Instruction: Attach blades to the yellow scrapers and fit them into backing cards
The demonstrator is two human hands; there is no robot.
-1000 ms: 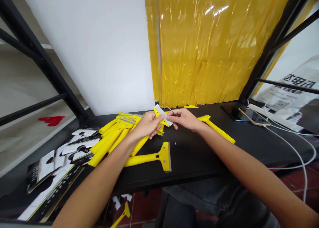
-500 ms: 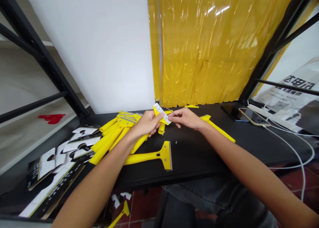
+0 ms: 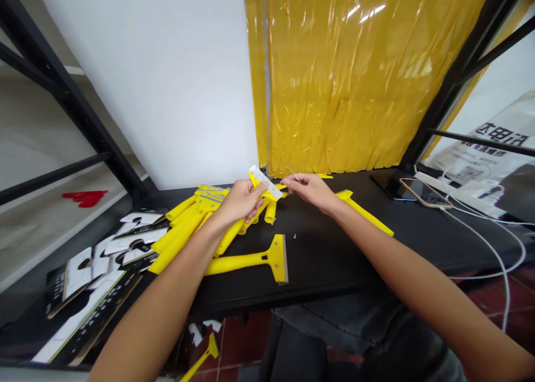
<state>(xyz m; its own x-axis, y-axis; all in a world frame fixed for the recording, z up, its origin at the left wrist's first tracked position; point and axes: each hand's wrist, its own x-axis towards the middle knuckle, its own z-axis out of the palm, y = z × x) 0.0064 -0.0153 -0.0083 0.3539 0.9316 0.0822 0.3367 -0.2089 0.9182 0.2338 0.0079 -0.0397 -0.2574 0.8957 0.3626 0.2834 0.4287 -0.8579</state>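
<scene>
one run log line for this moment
left hand: holds yellow scraper | right hand: holds thin tool | black desk: scraper pile, loose scraper

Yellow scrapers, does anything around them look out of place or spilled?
Yes: one yellow scraper lies below the black tabletop, near white scraps, apart from the scraper pile above, as if dropped. Also, a tiny pale bit, too small to identify, lies loose on the tabletop.
</scene>
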